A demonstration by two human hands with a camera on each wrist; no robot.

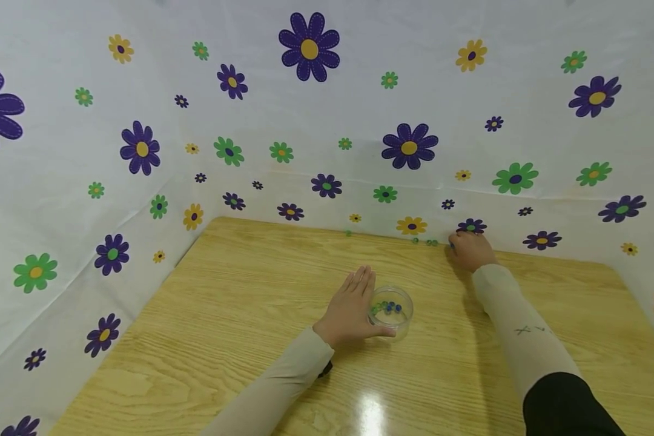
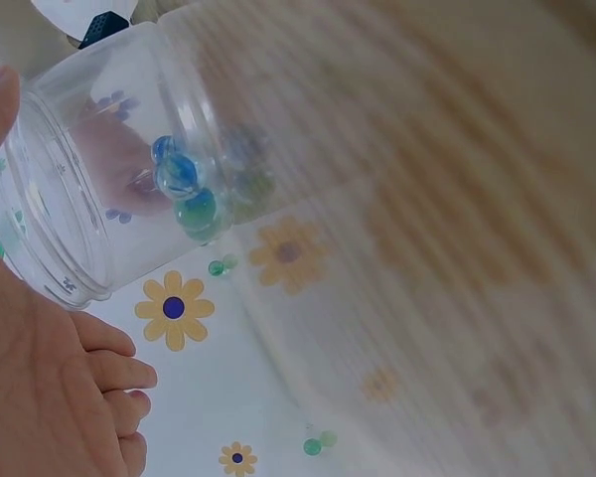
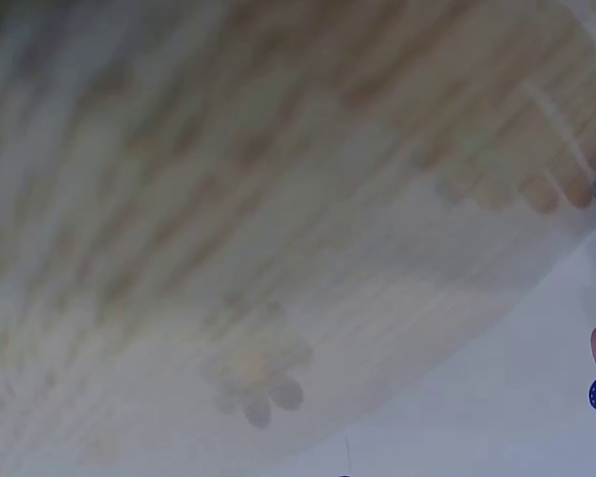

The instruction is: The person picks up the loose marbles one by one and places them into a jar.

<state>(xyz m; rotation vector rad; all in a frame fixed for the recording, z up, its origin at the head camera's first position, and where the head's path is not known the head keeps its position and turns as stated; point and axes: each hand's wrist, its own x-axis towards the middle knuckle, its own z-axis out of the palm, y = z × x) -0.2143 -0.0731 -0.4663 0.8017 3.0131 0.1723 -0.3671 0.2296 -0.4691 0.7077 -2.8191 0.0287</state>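
Jar (image 1: pixel 406 322), transparent, on the worktop (image 1: pixel 240 290), green and blue marbles (image 1: pixel 389 307) inside; left hand (image 1: pixel 350 310) rests against it, grip straight-fingered; right hand (image 1: pixel 471 251) meets a blue marble (image 1: pixel 452 245) near the back edge, pinch uncertain; flowered sheet (image 1: pixel 305 115) behind.

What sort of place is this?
Probably an indoor tabletop corner set up for recording: a yellowish wood-grain table stands against white sheeting printed with purple, green and yellow flowers, and holds a clear cylindrical jar with glassy blue and green marbles inside.

Beige sleeves (image 1: pixel 278 381), dark X mark (image 1: pixel 522 330)
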